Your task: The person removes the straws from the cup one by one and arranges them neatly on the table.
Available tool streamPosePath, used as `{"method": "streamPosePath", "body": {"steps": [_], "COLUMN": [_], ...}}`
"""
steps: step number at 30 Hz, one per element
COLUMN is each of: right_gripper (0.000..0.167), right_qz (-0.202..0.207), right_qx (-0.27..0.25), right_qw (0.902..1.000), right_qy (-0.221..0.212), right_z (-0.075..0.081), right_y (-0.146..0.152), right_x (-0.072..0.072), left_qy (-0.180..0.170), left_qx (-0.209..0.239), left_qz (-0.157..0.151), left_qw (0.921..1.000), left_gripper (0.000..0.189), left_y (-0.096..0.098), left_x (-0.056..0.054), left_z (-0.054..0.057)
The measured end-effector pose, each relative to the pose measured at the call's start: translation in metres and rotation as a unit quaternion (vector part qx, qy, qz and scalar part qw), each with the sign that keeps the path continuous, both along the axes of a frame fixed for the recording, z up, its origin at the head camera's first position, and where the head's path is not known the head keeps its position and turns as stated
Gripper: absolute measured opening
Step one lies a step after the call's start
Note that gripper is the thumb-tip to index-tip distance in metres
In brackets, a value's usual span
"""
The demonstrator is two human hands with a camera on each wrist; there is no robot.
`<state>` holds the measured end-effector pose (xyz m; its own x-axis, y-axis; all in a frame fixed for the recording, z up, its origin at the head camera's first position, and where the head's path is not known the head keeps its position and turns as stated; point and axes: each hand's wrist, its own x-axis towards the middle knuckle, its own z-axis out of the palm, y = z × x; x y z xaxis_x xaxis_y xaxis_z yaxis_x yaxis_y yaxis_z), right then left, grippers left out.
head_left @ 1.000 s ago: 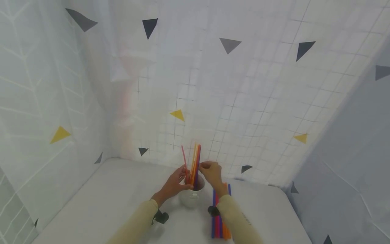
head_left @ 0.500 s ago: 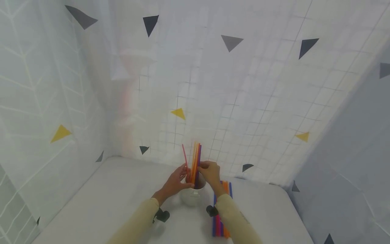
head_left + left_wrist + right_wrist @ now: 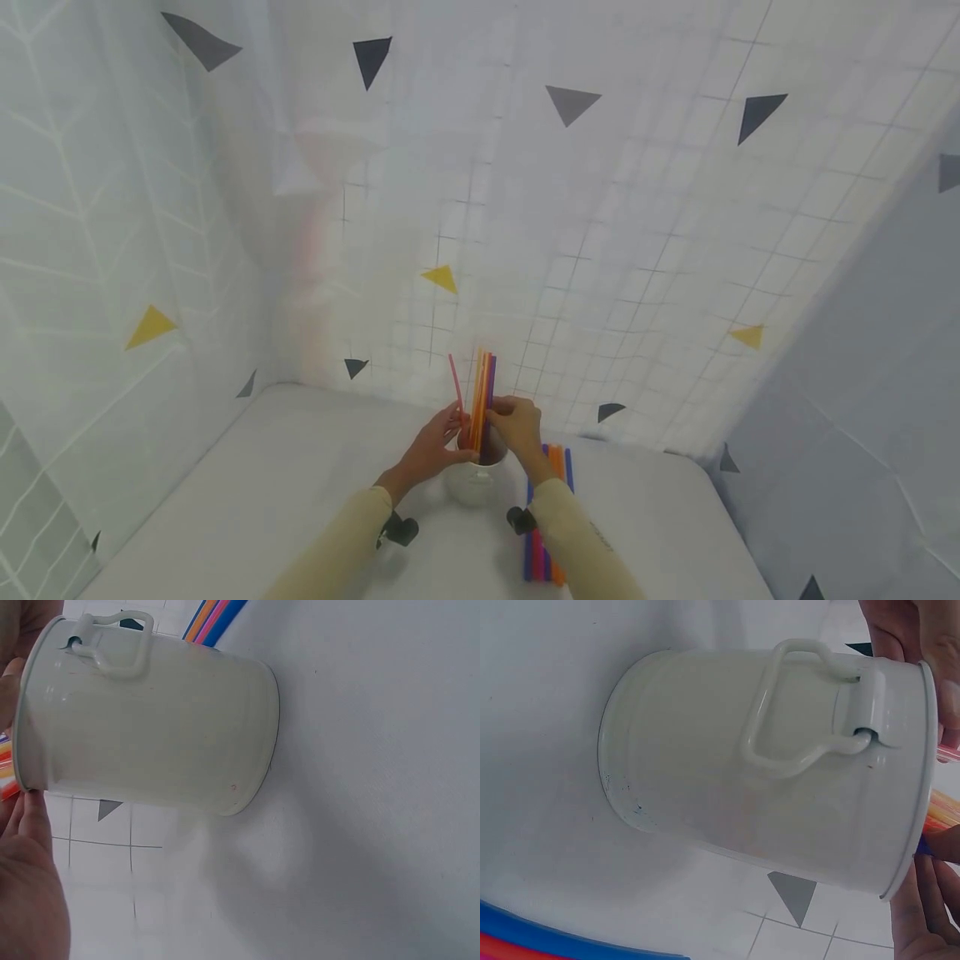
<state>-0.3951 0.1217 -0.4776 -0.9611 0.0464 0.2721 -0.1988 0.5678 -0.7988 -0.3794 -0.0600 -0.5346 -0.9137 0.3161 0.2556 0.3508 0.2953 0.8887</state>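
Observation:
A white metal bucket (image 3: 705,757) with small wire side handles stands upright on the table. Orange, red and purple straws (image 3: 482,392) rise from its mouth in a bundle, and a lone red straw (image 3: 456,379) leans left. My left hand (image 3: 433,446) holds the bucket at its rim, thumb at the near side, fingers behind, close to the lone straw. At the right of the mouth, my right hand (image 3: 519,423) pinches the purple straw's side of the bundle; how many straws it grips is hidden. The lower straw ends are inside the bucket.
Right of the bucket, partly under my right forearm, lies a row of blue, pink, purple and orange straws (image 3: 542,554) on the white table (image 3: 315,467). Pale patterned sheets (image 3: 645,250) with triangles hang behind and on both sides.
My right hand has shifted slightly left, its fingertips now closer against the purple side of the bundle. My left hand has stayed at the rim. The head view has tilted slightly.

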Motion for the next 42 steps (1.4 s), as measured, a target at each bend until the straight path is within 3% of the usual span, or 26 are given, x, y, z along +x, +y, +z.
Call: {"method": "streamPosePath", "body": {"steps": [8,13,21,31,42], "right_gripper": [0.022,0.020,0.017,0.017,0.020], "right_qz": [-0.005,-0.009,-0.003,-0.012,-0.035], "right_qx": [0.002,0.005,-0.002,0.011,-0.018], "right_qw": [1.0000,0.9997,0.9973,0.9919,0.9915], "right_qy": [-0.001,0.020,0.074,0.126,0.124], "right_z": [0.003,0.011,0.030,0.051,0.076], "right_y": [0.003,0.007,0.013,0.023,0.035], "right_x": [0.003,0.003,0.007,0.000,-0.001], "left_qy": [-0.005,-0.005,-0.003,0.001,0.005], "left_qx": [-0.007,-0.003,-0.006,-0.008,-0.011], "left_qz": [0.002,-0.002,-0.005,-0.004,-0.004], "left_qw": [1.0000,1.0000,1.0000,1.0000,0.9999], "left_gripper": [0.096,0.095,0.096,0.095,0.095], "left_y": [0.001,0.001,0.002,0.001,0.000], "left_x": [0.000,0.002,0.003,0.000,-0.001], "left_z": [-0.002,0.002,0.002,0.000,0.000]}}
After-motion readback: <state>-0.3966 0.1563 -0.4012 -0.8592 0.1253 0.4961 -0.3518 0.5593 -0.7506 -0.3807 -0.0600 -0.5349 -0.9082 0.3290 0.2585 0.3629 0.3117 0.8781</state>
